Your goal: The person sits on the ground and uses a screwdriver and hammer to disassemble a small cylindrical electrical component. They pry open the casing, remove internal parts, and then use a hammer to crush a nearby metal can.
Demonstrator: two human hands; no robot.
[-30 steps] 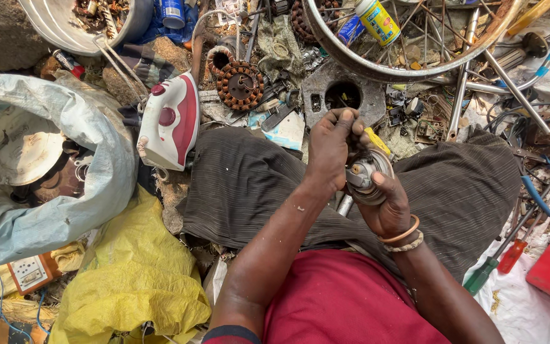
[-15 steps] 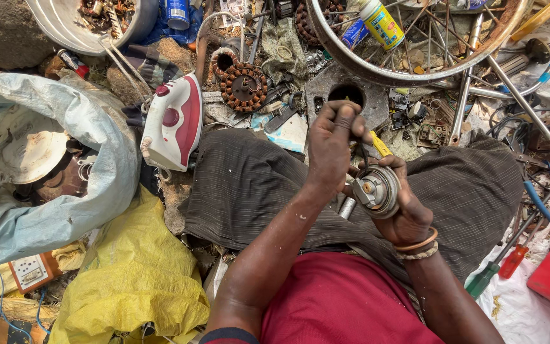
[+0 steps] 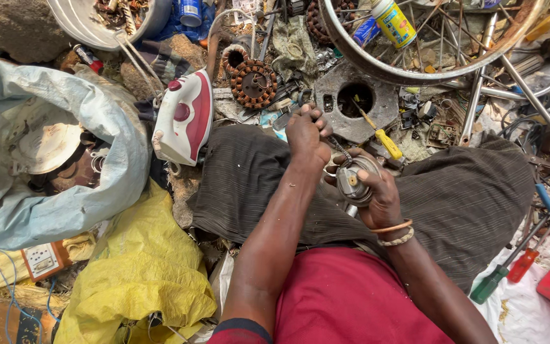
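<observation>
The right hand (image 3: 377, 194) cups a small round metal motor part (image 3: 353, 180) over the lap, above the dark striped cloth (image 3: 453, 204), while the left hand (image 3: 309, 134) is closed tight around a thin tool whose tip meets the part's upper edge — what kind of tool I cannot tell. The casing looks whole, so by my reckoning the opening-up is barely begun — a yellow-handled screwdriver (image 3: 380, 132) lies unused on the grey octagonal plate (image 3: 351, 105) just beyond.
</observation>
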